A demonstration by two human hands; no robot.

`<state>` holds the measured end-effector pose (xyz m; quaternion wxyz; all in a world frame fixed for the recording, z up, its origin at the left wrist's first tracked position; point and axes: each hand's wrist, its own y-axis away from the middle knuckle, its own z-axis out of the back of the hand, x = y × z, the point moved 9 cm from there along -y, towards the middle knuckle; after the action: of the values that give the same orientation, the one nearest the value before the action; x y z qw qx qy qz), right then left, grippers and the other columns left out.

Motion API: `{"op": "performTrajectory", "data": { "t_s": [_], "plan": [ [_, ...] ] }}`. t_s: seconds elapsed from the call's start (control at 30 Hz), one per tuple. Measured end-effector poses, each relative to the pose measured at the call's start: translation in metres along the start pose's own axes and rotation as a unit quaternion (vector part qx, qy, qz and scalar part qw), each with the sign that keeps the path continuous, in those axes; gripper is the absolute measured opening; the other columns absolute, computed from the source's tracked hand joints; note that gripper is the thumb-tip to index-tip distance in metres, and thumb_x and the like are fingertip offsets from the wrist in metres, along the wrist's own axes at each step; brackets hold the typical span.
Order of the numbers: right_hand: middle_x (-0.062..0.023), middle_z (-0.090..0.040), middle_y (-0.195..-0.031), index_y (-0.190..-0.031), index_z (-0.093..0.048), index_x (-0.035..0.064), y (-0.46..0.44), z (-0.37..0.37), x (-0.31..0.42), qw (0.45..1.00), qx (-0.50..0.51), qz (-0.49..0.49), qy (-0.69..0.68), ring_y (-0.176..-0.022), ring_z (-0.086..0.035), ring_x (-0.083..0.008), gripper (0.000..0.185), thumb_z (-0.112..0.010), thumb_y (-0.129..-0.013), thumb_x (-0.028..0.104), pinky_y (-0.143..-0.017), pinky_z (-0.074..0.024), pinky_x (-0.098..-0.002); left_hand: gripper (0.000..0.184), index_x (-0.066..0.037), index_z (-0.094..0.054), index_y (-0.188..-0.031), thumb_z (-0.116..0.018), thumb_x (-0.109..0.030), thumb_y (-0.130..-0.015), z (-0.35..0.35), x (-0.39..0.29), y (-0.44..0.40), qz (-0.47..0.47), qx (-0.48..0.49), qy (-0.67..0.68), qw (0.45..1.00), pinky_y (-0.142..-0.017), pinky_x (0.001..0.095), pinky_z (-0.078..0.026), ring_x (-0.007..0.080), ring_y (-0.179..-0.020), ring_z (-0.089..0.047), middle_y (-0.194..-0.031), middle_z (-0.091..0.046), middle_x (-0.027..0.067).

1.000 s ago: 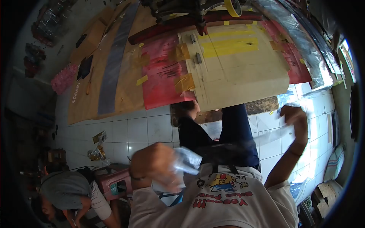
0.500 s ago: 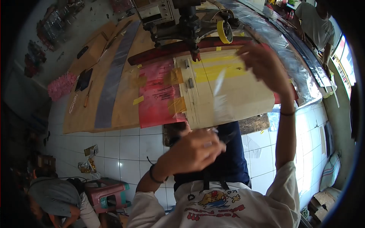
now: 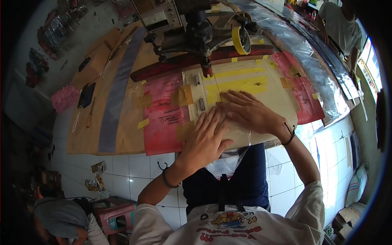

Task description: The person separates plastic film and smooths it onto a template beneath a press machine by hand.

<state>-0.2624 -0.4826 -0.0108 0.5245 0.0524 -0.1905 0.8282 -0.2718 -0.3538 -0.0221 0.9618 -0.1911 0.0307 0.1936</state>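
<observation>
Both of my hands lie flat on the pale board, fingers stretched out. My left hand (image 3: pixel 207 139) presses near the board's front edge. Just right of it my right hand (image 3: pixel 251 112) rests with its fingertips beside the yellow strips (image 3: pixel 241 83). A clear plastic sheet (image 3: pixel 228 164) lies under the hands and hangs over the front edge above my lap. Neither hand grips anything. The pale board (image 3: pixel 277 110) carries small grey metal pieces (image 3: pixel 201 104) along its left side. Red sheets (image 3: pixel 163 122) with dark marks flank it, held by brown tape (image 3: pixel 184 95).
A black metal machine head (image 3: pixel 200 36) hangs over the board, with a yellow tape roll (image 3: pixel 241 41) on its arm. A screwdriver (image 3: pixel 90 114) and a phone (image 3: pixel 86 95) lie to the left. One person (image 3: pixel 61 216) bends low at left; another (image 3: pixel 341 28) stands far right.
My left hand has gone from above my lap onto the board. My right hand has come down and left, from raised at the right to flat on the board. The plastic sheet now lies beneath them.
</observation>
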Motion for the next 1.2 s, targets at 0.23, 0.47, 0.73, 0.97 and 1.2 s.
{"op": "performTrajectory", "data": {
  "t_s": [0.23, 0.47, 0.73, 0.97, 1.2],
  "plan": [
    [-0.0206, -0.037, -0.166, -0.158, -0.048, 0.0181, 0.000, 0.001, -0.033, 0.991, -0.023, -0.088, 0.103, -0.156, -0.030, -0.0380, 0.058, -0.042, -0.110, 0.050, -0.128, -0.0218, -0.0512, 0.071, -0.003, -0.047, -0.154, -0.063, -0.046, -0.100, 0.000, 0.002, 0.002, 0.017, -0.016, 0.017, 1.000, -0.124, 0.0546, -0.031, 0.0426, -0.149, -0.040, -0.160, -0.042, 0.0264],
    [-0.0193, -0.030, -0.170, -0.163, -0.039, 0.0269, -0.015, -0.007, -0.067, 0.984, -0.005, -0.133, 0.115, -0.159, -0.023, -0.0381, 0.063, -0.035, -0.109, 0.060, -0.130, -0.0156, -0.0521, 0.074, 0.002, -0.047, -0.151, -0.067, -0.046, -0.098, -0.001, -0.018, -0.007, 0.028, -0.045, 0.014, 0.998, -0.123, 0.0559, -0.030, 0.0420, -0.147, -0.042, -0.158, -0.045, 0.0244],
    [-0.0186, -0.028, -0.171, -0.164, -0.037, 0.0279, -0.019, -0.010, -0.066, 0.983, 0.010, -0.149, 0.110, -0.159, -0.020, -0.0400, 0.064, -0.030, -0.110, 0.062, -0.130, -0.0132, -0.0550, 0.065, -0.023, -0.048, -0.158, -0.067, -0.041, -0.098, -0.022, -0.046, -0.006, -0.045, -0.057, -0.012, 0.997, -0.119, 0.0585, -0.037, 0.0423, -0.144, -0.046, -0.159, -0.044, 0.0195],
    [-0.0164, -0.040, -0.165, -0.153, -0.053, 0.0209, -0.025, 0.005, -0.051, 0.977, -0.068, -0.154, 0.127, -0.154, -0.034, -0.0368, 0.049, -0.051, -0.108, 0.040, -0.128, -0.0215, -0.0558, 0.053, -0.038, -0.059, -0.148, -0.069, -0.043, -0.096, -0.013, -0.056, -0.021, -0.036, -0.069, -0.054, 0.996, -0.112, 0.0644, -0.041, 0.0478, -0.135, -0.051, -0.152, -0.051, 0.0190],
    [-0.0151, -0.045, -0.162, -0.150, -0.056, 0.0149, 0.014, 0.001, -0.008, 0.997, -0.017, -0.071, -0.015, -0.154, -0.036, -0.0340, 0.046, -0.048, -0.110, 0.035, -0.128, -0.0234, -0.0533, 0.043, -0.031, -0.066, -0.141, -0.066, -0.043, -0.099, -0.008, -0.020, -0.019, -0.062, 0.049, -0.015, 0.997, -0.121, 0.0656, -0.031, 0.0492, -0.148, -0.039, -0.149, -0.053, 0.0230]
  ]
}}
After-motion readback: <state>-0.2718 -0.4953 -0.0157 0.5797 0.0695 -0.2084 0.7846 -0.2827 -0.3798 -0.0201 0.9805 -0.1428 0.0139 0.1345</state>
